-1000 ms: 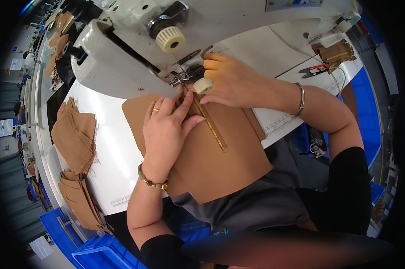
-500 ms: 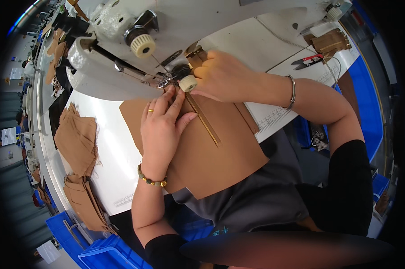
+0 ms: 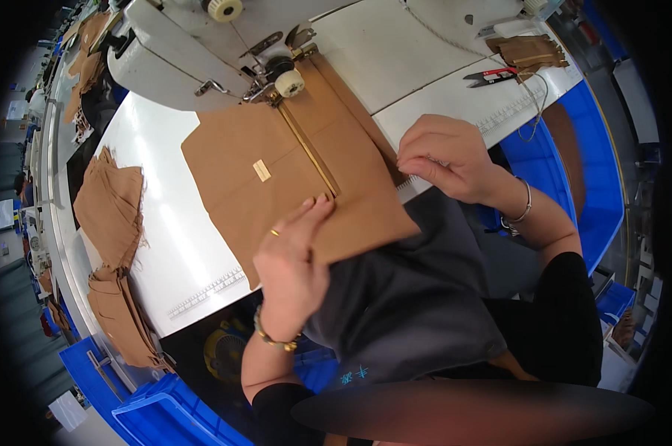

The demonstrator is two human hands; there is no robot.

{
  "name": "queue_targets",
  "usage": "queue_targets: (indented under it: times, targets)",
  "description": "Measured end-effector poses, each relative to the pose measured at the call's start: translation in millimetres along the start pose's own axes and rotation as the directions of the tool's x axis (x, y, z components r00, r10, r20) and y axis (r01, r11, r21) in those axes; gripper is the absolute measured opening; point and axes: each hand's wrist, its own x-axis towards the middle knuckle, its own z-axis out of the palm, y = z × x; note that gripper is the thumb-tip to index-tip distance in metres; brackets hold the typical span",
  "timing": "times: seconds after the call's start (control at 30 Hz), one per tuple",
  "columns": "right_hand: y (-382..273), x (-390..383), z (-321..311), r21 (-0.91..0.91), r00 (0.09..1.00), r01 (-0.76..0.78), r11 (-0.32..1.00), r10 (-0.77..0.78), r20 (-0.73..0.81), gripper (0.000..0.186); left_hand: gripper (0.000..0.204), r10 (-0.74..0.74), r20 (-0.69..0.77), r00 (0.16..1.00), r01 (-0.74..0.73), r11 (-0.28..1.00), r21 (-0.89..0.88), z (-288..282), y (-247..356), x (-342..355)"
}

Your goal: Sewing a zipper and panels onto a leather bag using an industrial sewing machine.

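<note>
A brown fabric panel [image 3: 366,223] lies under the sewing machine [image 3: 165,59] and hangs over the table's front edge. A long narrow brown-gold strip [image 3: 306,145] runs down it from the presser foot [image 3: 265,93]. A small pale rectangular piece [image 3: 262,171] sits on the panel left of the strip. My left hand [image 3: 295,256] rests on the panel, its fingers stretched out and their tips at the strip's lower end. Right of the panel, my right hand [image 3: 447,160] is raised, apart from the cloth, with thumb and fingers pinched together. Whatever it may hold is too small to see.
Stacked brown fabric pieces [image 3: 113,208] lie at the table's left, with more folded ones [image 3: 124,316] below. Red-and-black thread snips [image 3: 492,76] and a brown bundle [image 3: 529,52] lie at the far right. Blue bins [image 3: 165,409] stand below the table.
Both hands have left the presser foot area: my left slid down the panel towards me, my right swung out to the right. The pale piece and more of the strip now show.
</note>
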Motion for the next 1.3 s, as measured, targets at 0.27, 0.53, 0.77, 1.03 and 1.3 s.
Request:
queue_targets:
  times: [0.27, 0.53, 0.77, 1.03, 1.3]
  targets:
    - [-6.2, 4.4, 52.8, -0.171, 0.949, 0.307, 0.936, -0.287, 0.133, 0.026, 0.037, -0.385, -0.065, 0.921, 0.294, 0.793, -0.534, 0.0, -16.7, 9.8]
    - [-8.5, 13.2, 64.5, -0.256, 0.939, 0.331, 0.908, -0.292, 0.179, 0.019, 0.026, -0.3, -0.181, 0.937, 0.142, 0.796, -0.588, 8.6, -23.2, 0.0]
    - [-6.4, 12.3, 63.4, -0.19, 0.953, 0.303, 0.934, -0.29, 0.093, 0.016, 0.02, -0.288, -0.153, 0.945, 0.147, 0.795, -0.588, 6.5, -25.6, -3.2]
    - [-10.2, 2.6, 62.7, -0.268, 0.933, 0.35, 0.898, -0.31, 0.181, 0.021, 0.015, -0.284, -0.167, 0.944, 0.156, 0.832, -0.532, 4.1, -20.1, -1.8]
    - [-16.5, -30.9, 70.5, -0.207, 0.96, 0.275, 0.939, -0.258, 0.107, 0.038, 0.06, 0.063, -0.028, 0.998, -0.054, 0.968, 0.244, 11.4, 12.6, -12.7]
